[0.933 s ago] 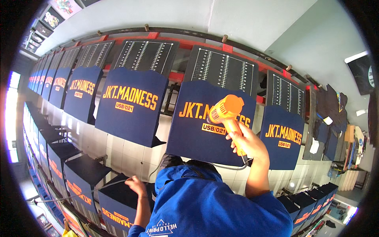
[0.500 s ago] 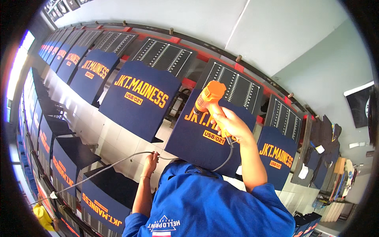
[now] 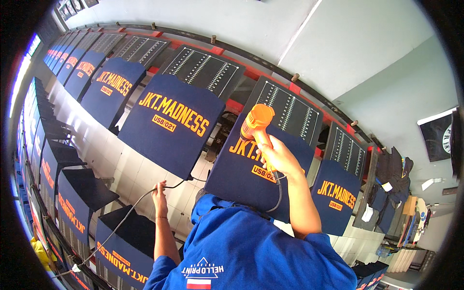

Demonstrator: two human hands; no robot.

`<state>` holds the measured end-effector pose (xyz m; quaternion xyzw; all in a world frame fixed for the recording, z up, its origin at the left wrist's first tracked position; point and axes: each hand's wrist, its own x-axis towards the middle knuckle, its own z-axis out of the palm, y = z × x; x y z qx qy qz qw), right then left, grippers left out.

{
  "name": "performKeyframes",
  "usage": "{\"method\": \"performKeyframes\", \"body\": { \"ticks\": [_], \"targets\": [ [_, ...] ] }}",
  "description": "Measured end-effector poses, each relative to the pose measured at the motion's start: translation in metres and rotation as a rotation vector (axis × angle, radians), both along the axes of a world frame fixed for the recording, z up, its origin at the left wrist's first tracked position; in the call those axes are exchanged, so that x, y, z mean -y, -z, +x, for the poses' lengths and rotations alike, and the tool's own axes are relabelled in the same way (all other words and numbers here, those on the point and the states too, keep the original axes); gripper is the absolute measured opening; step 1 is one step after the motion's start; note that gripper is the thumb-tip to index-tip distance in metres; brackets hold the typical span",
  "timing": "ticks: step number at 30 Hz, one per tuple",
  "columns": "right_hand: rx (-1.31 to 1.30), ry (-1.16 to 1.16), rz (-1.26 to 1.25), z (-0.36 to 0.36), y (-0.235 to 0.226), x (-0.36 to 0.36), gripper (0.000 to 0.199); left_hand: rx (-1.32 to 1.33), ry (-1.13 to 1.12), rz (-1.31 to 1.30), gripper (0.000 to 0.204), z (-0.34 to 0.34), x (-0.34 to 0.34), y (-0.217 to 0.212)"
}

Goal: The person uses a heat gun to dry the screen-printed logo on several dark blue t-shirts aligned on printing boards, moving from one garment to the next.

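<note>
Above the navy printed board, orange heat gun in right hand

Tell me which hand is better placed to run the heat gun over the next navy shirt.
Probably the right hand: its grip holds the orange heat gun aimed at the navy shirt. The left hand holds the cable.

Bright daylight floods my view from the far left, glaring white there; fisheye bends every straight edge, a black rim rings everything, and focus stays sharp.
</note>
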<state>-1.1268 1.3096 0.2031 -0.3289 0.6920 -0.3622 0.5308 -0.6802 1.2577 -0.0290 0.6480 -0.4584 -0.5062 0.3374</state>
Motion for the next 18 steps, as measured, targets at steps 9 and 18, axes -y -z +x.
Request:
{"method": "performKeyframes", "body": {
  "ticks": [9, 18],
  "targets": [
    [0.048, 0.022, 0.013, -0.002, 0.003, 0.013, 0.032, -0.138, 0.009, -0.091, 0.022, 0.024, 0.054, -0.017],
    [0.063, -0.034, 0.094, 0.013, -0.009, -0.003, 0.035, -0.281, -0.135, -0.089, 0.020, 0.009, 0.096, -0.017]
  ]
}}
